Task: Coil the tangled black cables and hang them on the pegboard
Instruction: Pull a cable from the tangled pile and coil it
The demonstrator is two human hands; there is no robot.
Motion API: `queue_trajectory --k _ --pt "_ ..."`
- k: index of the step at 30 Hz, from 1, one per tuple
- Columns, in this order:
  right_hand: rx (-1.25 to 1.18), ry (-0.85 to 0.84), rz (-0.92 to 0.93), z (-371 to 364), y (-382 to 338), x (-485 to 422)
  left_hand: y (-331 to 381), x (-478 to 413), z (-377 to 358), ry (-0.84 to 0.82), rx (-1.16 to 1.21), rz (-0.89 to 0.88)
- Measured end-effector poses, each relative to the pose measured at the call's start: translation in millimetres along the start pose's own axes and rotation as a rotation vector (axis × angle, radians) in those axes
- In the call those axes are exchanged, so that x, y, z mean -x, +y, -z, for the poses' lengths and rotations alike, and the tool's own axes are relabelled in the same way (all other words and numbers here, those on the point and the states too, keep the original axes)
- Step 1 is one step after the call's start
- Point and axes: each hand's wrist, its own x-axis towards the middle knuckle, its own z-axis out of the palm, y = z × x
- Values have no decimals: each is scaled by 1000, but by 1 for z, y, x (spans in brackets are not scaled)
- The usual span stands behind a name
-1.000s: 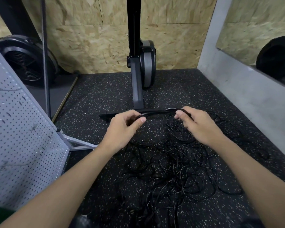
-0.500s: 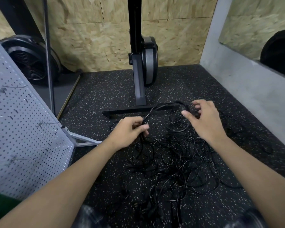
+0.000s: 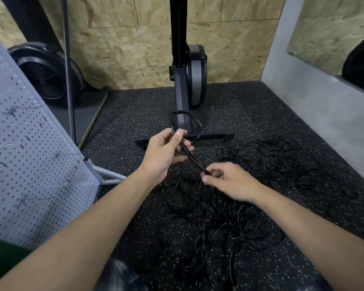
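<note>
A big tangle of thin black cables (image 3: pixel 229 206) lies spread over the speckled rubber floor in front of me. My left hand (image 3: pixel 166 150) is raised above it and grips a small loop of black cable (image 3: pixel 185 122) that stands up over its fingers. From that hand a doubled stretch of cable runs down to my right hand (image 3: pixel 225 179), which pinches it between thumb and fingers just above the pile. The grey pegboard (image 3: pixel 29 156) leans at the left, with a few hooks on it.
A black exercise machine (image 3: pixel 187 80) with a flat foot bar stands just behind the cables. A round black fan unit (image 3: pixel 46 74) and a thin pole are at the back left. A grey wall (image 3: pixel 324 114) bounds the right side, chipboard the back.
My left hand has lifted with the cable, which now forms a small loop above it. My right hand came down and toward me, sliding along the cable to a point near the pile.
</note>
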Motion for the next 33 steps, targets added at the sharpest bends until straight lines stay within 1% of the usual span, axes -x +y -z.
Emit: queue_trajectory --k 3,5,7,10,12,13,14,17,21,23,24,26,27,29,31,33 --pt "-73 61 30 -1 -5 0 -1 -2 4 -2 24 21" --pt "-85 127 43 3 -8 -1 -4 -2 4 -71 -59 77" --pt "-106 188 68 8 -10 -1 -12 0 6 -222 -211 161" --pt "-113 255 139 18 -14 -1 -24 6 6 -519 -453 289" --pt "-174 271 155 19 -15 0 -32 13 1 -654 -634 306" --pt "-203 276 161 19 -16 -1 -38 16 -2 -683 -699 278" --pt "-221 283 166 18 -16 -1 -43 18 -6 -686 -728 230" --pt "-259 301 173 18 -18 -2 -59 17 -14 -572 -742 54" --pt "-325 361 192 21 -19 -4 -50 16 -22 -486 -835 -144" --pt "-363 381 148 24 -13 -8 -42 16 -25 -433 -858 -222" --pt "-341 367 100 26 -9 -9 -38 15 -24 -389 -849 -247" --pt "-246 260 -18 30 0 -8 -31 10 -18 -297 -753 -251" --pt "-201 158 -74 33 5 -5 -27 8 -15 -266 -651 -219" --pt "-113 -112 -160 36 9 4 -20 4 -9 -223 -375 -109" --pt "-28 -354 -201 33 12 11 -14 1 -6 -155 -127 -21" --pt "-4 -491 -230 24 12 15 -10 -2 -2 -90 68 32"
